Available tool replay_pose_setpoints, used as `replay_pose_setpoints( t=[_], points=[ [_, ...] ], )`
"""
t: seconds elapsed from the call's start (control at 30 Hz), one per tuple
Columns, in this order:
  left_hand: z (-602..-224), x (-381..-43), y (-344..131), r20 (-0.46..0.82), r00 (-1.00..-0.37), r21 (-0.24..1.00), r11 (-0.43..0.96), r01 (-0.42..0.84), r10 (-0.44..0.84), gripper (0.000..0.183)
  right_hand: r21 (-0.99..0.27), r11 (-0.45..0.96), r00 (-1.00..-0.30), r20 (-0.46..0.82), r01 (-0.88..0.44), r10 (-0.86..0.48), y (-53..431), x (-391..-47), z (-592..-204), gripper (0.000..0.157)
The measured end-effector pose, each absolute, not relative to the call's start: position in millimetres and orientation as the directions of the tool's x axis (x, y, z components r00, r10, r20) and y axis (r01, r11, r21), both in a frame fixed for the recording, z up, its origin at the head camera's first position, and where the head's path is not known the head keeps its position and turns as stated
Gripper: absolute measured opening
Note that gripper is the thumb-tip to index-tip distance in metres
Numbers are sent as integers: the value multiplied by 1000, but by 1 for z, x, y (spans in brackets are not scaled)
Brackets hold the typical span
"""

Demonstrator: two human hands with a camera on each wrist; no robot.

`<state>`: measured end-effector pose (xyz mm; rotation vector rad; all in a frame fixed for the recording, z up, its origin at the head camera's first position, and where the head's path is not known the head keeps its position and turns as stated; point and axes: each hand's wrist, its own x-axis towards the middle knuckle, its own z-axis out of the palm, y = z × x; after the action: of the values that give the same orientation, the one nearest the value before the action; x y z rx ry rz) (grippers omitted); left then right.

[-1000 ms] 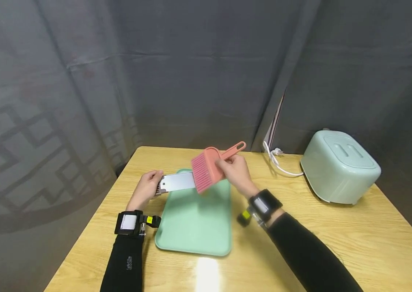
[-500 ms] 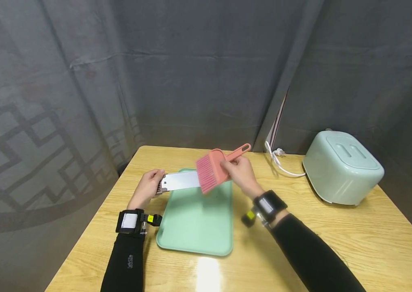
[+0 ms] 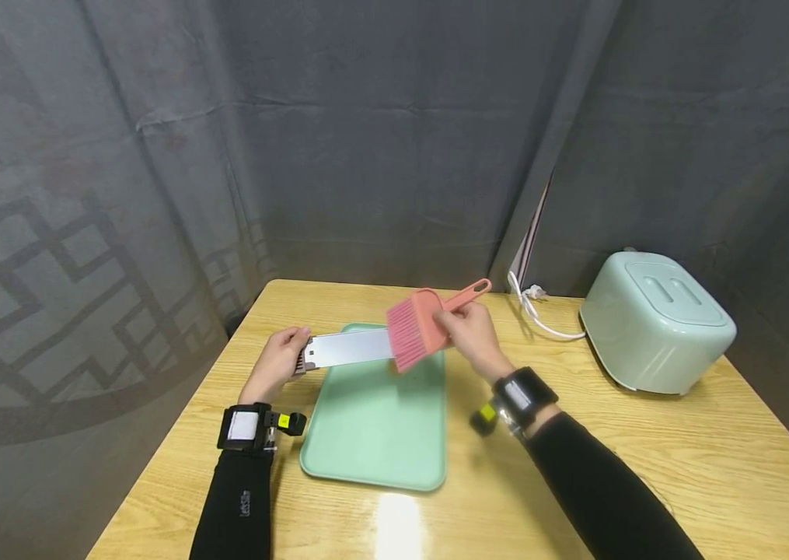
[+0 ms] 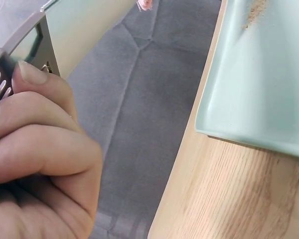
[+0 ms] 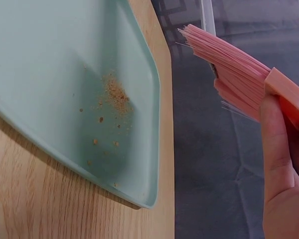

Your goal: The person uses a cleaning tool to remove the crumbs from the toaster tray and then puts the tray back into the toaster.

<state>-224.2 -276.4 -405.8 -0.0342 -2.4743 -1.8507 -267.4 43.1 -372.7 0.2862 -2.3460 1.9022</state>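
Observation:
My left hand (image 3: 275,362) grips the slotted grey end of a toaster's crumb tray (image 3: 348,348), a flat shiny metal strip held above a mint green tray (image 3: 380,447). In the left wrist view, the thumb and curled fingers (image 4: 45,119) hold that end. My right hand (image 3: 471,333) pinches a pink brush (image 3: 429,317) at its head, its looped handle pointing up and right. The bristles (image 5: 234,64) overlap the right end of the crumb tray. Brown crumbs (image 5: 117,94) lie in the green tray beneath.
A mint green toaster (image 3: 653,323) stands at the table's right, its white cord (image 3: 541,330) running behind it. The wooden table (image 3: 548,490) ends at a grey curtain (image 3: 394,155) at the back and left.
The brush in my right hand has moved rightward along the crumb tray, uncovering more of its metal surface. My left hand has stayed almost in place, still holding the crumb tray.

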Motion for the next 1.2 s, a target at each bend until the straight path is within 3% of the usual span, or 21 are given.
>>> replay_pose_setpoints(
  t=[0.63, 0.87, 1.2],
  points=[
    [-408, -225, -277, 48, -998, 939, 342, 33, -35, 42, -958, 170, -972, 228, -233, -46, 40, -271, -366, 23],
    [-410, -227, -272, 74, -997, 922, 381, 62, -19, 47, -955, 178, -969, 221, -239, -113, 18, -262, -358, 21],
    [-408, -228, -262, 83, -996, 935, 346, 73, -14, 38, -953, 174, -953, 207, -248, -223, -10, -254, -356, 27]
  ],
)
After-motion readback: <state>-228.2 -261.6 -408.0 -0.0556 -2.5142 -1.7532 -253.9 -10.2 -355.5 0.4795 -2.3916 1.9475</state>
